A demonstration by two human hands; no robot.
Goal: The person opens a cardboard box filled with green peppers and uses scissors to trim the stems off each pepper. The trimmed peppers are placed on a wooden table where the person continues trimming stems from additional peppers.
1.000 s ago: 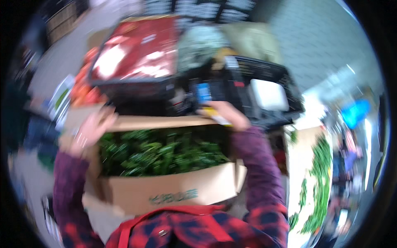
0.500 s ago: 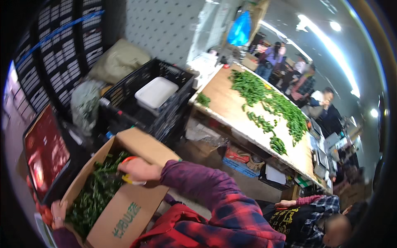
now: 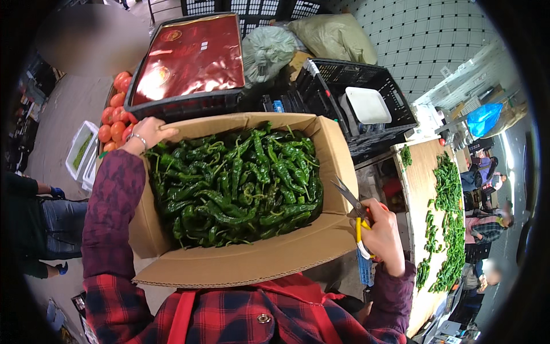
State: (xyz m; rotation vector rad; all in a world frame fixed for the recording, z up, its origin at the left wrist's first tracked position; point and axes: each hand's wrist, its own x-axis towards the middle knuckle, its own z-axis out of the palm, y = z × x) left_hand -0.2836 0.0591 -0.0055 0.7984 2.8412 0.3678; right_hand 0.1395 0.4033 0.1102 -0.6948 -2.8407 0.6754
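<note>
An open cardboard box [image 3: 240,266] full of dark green peppers [image 3: 240,183] is right in front of me. My left hand [image 3: 153,133] is closed over the box's far left corner, with a bracelet at the wrist. Scissors [image 3: 356,207] with yellow and red handles are in my right hand [image 3: 381,232], beside the box's right flap [image 3: 337,157]. Their blades are parted and point up and left, over the outer edge of that flap. Whether the right fingers also touch the cardboard, I cannot tell.
Beyond the box stands a black crate with a red cover [image 3: 195,60]; tomatoes [image 3: 117,114] are left of it. A black crate [image 3: 395,109] holds a white tray [image 3: 368,105]. Green peppers lie on a long table [image 3: 421,229] at right. A person [image 3: 57,226] stands at left.
My view has swung left, bringing the box to the middle. My right hand has moved from above the peppers to the right flap, still holding the scissors. The left hand stays on the box.
</note>
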